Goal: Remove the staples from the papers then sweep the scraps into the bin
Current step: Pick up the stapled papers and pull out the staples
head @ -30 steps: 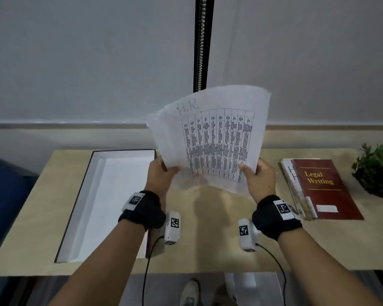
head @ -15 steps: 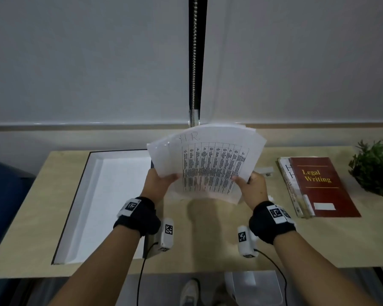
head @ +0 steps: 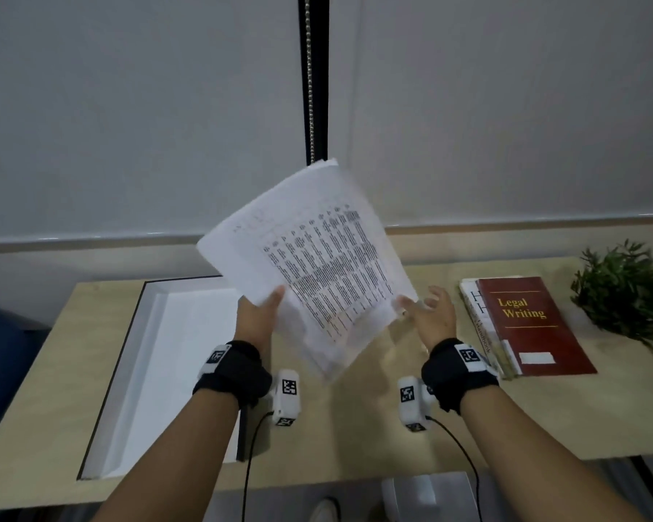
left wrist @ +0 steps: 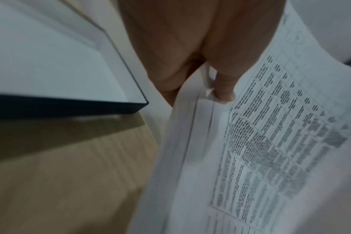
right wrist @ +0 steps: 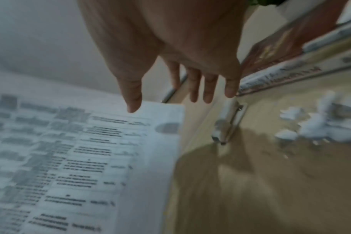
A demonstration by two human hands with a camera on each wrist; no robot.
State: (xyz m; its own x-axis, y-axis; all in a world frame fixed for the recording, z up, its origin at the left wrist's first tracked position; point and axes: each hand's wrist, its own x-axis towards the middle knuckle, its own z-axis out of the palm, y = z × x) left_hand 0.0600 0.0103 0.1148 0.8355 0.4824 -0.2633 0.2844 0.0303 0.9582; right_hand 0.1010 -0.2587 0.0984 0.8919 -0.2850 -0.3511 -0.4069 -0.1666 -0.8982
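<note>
Up above the desk [head: 355,446], the papers [head: 310,269] hang in the air, pinched at their left edge by the left hand [head: 259,318], thumb on top of the printed sheet and fingers out of sight underneath. Right hand [head: 432,318] has its fingers straight and spread with nothing in it, just off the stack's corner at about 3 o'clock. From the right wrist cam you can see a small white-and-metal tool [right wrist: 227,121], staple remover I'd guess, lying on the wood right past the fingertips, with a pile of paper scraps [right wrist: 319,125] further out at 3 o'clock, near the red book [head: 528,322].

My take: one-handed stacks fan out and flop, so I'd keep that pinch firm and park the papers flat at 9 o'clock, by or in the white tray [head: 159,371], square, not dropped. Then the free hand cups the scraps and drags them toward the desk edge at 6 o'clock, where something white sits below, maybe the bin. Sweep slow, loose staples skitter. Can't tell whether any staples are left in the sheets.
</note>
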